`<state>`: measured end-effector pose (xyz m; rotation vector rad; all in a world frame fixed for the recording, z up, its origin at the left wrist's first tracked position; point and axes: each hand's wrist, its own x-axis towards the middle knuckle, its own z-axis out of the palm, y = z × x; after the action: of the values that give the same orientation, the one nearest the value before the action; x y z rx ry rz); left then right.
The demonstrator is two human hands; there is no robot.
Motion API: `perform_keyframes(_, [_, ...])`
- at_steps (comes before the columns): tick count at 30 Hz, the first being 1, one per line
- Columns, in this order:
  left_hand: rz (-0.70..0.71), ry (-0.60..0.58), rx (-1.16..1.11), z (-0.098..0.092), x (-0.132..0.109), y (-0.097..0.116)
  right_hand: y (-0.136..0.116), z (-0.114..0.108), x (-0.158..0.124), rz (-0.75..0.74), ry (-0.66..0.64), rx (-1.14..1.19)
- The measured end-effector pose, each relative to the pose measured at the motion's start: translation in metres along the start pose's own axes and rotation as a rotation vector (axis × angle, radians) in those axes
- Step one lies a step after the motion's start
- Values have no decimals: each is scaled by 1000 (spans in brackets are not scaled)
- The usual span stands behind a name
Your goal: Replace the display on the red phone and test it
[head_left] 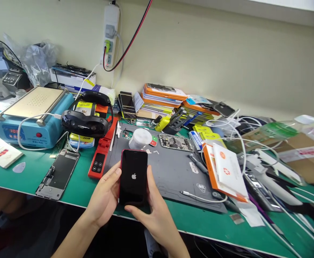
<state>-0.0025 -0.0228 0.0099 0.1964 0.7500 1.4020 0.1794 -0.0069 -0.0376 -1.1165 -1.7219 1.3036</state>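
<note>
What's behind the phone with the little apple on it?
Beyond the phone, a white tub stands on a grey mat. The phone's own back, and whatever it directly covers, can't be seen.

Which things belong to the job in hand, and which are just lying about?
Apparently in the job:
glossy black rectangular phone with red edges
left hand and right hand, holding it

Apparently lying about:
round white tub
glossy black curved headset
blue boxy machine with gold-coloured metal top
brown cardboard box
</note>
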Motion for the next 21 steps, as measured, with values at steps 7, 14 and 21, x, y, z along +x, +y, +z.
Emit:
perform_keyframes(7, [1,40,-3,1,1,-2,-8,-1,2,-9,-19,20])
perform_keyframes(14, [9,56,-72,1,0,-2,-8,2,6,-9,61,393])
perform_keyframes(21, [12,82,-73,5,0,-1,-16,2,19,143,319,594])
